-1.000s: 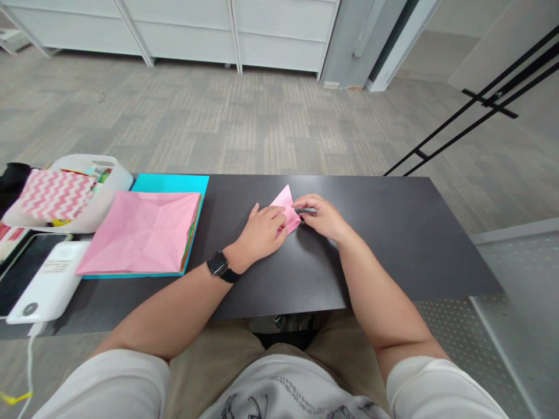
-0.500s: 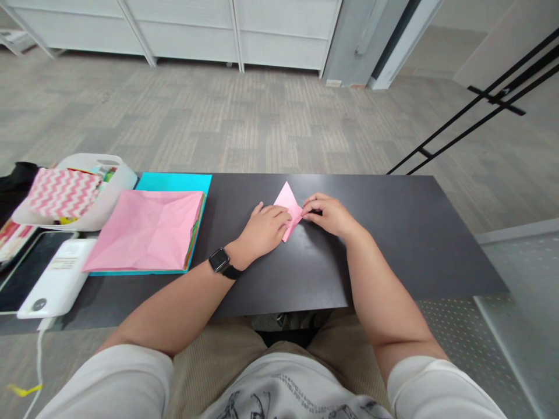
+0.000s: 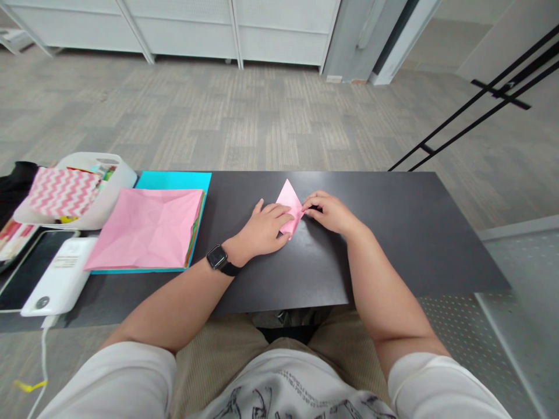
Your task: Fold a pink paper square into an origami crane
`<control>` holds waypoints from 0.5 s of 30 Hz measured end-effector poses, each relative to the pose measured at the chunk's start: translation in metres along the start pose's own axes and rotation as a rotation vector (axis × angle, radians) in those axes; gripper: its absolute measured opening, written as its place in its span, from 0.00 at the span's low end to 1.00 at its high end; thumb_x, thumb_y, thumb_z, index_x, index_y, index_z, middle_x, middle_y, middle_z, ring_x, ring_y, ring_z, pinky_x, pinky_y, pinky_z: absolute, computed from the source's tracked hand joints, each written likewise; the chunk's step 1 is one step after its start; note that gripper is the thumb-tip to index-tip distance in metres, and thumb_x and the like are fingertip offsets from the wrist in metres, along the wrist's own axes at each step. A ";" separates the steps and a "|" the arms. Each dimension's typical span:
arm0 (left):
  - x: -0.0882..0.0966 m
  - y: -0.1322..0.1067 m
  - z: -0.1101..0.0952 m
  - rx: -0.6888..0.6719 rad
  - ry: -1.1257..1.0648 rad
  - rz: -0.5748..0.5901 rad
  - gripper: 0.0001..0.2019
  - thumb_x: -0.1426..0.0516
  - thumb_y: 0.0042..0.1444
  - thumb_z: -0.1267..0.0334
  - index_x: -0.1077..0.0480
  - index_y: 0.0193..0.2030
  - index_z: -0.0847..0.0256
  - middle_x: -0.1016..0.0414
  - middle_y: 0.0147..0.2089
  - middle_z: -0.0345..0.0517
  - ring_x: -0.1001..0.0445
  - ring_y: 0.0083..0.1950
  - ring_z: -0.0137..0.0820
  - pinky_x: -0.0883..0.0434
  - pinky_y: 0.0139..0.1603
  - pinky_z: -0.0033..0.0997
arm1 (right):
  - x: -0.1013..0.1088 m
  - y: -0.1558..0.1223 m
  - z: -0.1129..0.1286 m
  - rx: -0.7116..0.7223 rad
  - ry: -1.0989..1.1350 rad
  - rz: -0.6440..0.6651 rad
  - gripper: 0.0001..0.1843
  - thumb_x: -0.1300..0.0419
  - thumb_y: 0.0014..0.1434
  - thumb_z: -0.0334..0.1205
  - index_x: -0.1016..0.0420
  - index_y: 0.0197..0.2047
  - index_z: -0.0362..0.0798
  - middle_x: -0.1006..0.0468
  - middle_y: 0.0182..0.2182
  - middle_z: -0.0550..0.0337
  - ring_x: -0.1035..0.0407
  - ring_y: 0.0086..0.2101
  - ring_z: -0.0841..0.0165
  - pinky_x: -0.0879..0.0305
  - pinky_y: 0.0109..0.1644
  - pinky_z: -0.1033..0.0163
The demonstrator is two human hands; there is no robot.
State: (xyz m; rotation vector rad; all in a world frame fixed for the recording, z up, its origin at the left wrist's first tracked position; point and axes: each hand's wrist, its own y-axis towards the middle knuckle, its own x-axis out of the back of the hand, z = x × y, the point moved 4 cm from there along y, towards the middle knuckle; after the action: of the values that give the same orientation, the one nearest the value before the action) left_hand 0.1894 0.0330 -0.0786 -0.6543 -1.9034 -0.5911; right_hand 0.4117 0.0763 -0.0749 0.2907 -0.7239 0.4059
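Observation:
A small folded piece of pink paper (image 3: 289, 196), kite-shaped with a point facing away from me, lies on the dark table (image 3: 393, 244). My left hand (image 3: 264, 230) rests on its left side, fingers spread and pressing it flat. At its right corner, my right hand (image 3: 328, 212) pinches the paper's edge between thumb and fingertips. The left fingers cover part of the paper's left and lower area.
Left on the table, a creased pink sheet (image 3: 146, 227) tops a paper stack over a cyan sheet (image 3: 174, 179). Beyond it are a white basket (image 3: 124, 174), a white power bank (image 3: 59, 279) with a cable, and a dark-screened tablet (image 3: 26, 267).
My left thumb has spread away from the other fingers toward the paper's lower tip. My right hand keeps its pinch at the right corner, and the paper has barely shifted.

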 end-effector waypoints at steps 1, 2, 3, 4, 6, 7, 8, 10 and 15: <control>0.000 0.000 0.000 -0.004 0.002 0.004 0.21 0.42 0.68 0.57 0.25 0.67 0.49 0.28 0.74 0.51 0.34 0.75 0.50 0.54 0.82 0.74 | 0.001 -0.001 0.000 0.014 0.007 0.008 0.08 0.35 0.65 0.37 0.13 0.41 0.58 0.19 0.46 0.56 0.24 0.50 0.59 0.30 0.64 0.49; 0.000 0.000 -0.001 -0.010 0.006 0.010 0.22 0.42 0.68 0.57 0.25 0.68 0.48 0.28 0.74 0.51 0.34 0.76 0.50 0.54 0.81 0.75 | 0.002 -0.002 -0.001 0.031 0.013 0.016 0.08 0.35 0.64 0.37 0.13 0.41 0.58 0.19 0.47 0.56 0.24 0.51 0.59 0.30 0.64 0.49; -0.001 0.000 -0.001 -0.015 0.011 0.018 0.23 0.42 0.69 0.58 0.26 0.69 0.47 0.29 0.74 0.51 0.35 0.76 0.50 0.53 0.81 0.76 | 0.002 -0.003 -0.002 0.046 0.015 0.021 0.09 0.35 0.64 0.36 0.12 0.40 0.58 0.20 0.48 0.56 0.24 0.51 0.59 0.31 0.64 0.49; -0.001 0.000 -0.002 -0.020 0.019 0.028 0.23 0.42 0.69 0.58 0.26 0.70 0.46 0.29 0.75 0.51 0.36 0.76 0.51 0.53 0.81 0.77 | 0.003 -0.004 -0.003 0.057 0.011 0.024 0.09 0.34 0.63 0.36 0.12 0.40 0.58 0.20 0.48 0.56 0.24 0.51 0.59 0.31 0.64 0.49; -0.002 -0.001 -0.004 -0.029 0.041 0.046 0.23 0.43 0.70 0.59 0.25 0.69 0.45 0.31 0.75 0.51 0.37 0.77 0.52 0.52 0.80 0.79 | 0.004 -0.005 -0.007 0.062 -0.018 0.024 0.09 0.34 0.62 0.35 0.12 0.38 0.57 0.21 0.49 0.56 0.25 0.51 0.59 0.31 0.64 0.48; -0.002 -0.001 -0.004 -0.032 0.054 0.053 0.22 0.43 0.70 0.59 0.24 0.69 0.45 0.32 0.76 0.51 0.37 0.78 0.52 0.52 0.79 0.80 | 0.004 -0.005 -0.009 0.060 -0.035 0.024 0.09 0.34 0.61 0.34 0.12 0.37 0.57 0.21 0.49 0.55 0.25 0.51 0.59 0.31 0.64 0.48; -0.001 -0.001 -0.004 -0.035 0.065 0.056 0.21 0.44 0.71 0.59 0.24 0.68 0.44 0.32 0.76 0.51 0.38 0.78 0.53 0.52 0.79 0.80 | 0.004 -0.005 -0.011 0.057 -0.049 0.023 0.09 0.34 0.61 0.34 0.11 0.37 0.57 0.21 0.48 0.55 0.25 0.51 0.59 0.32 0.64 0.48; -0.001 -0.001 -0.005 -0.043 0.078 0.057 0.21 0.44 0.71 0.59 0.23 0.67 0.45 0.32 0.76 0.52 0.38 0.78 0.53 0.52 0.79 0.81 | 0.003 -0.005 -0.012 0.053 -0.056 0.023 0.10 0.34 0.62 0.33 0.11 0.37 0.57 0.21 0.48 0.56 0.25 0.51 0.59 0.32 0.65 0.48; 0.001 0.000 -0.003 -0.051 0.063 0.049 0.19 0.43 0.71 0.58 0.21 0.64 0.48 0.29 0.74 0.51 0.36 0.78 0.53 0.53 0.80 0.78 | 0.003 -0.003 -0.008 0.056 -0.034 0.002 0.09 0.33 0.63 0.36 0.11 0.43 0.59 0.20 0.48 0.57 0.25 0.51 0.59 0.31 0.65 0.49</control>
State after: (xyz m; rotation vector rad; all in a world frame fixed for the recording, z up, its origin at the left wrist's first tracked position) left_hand 0.1915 0.0314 -0.0769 -0.7052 -1.8142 -0.6232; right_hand 0.4199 0.0777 -0.0791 0.3506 -0.7473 0.4241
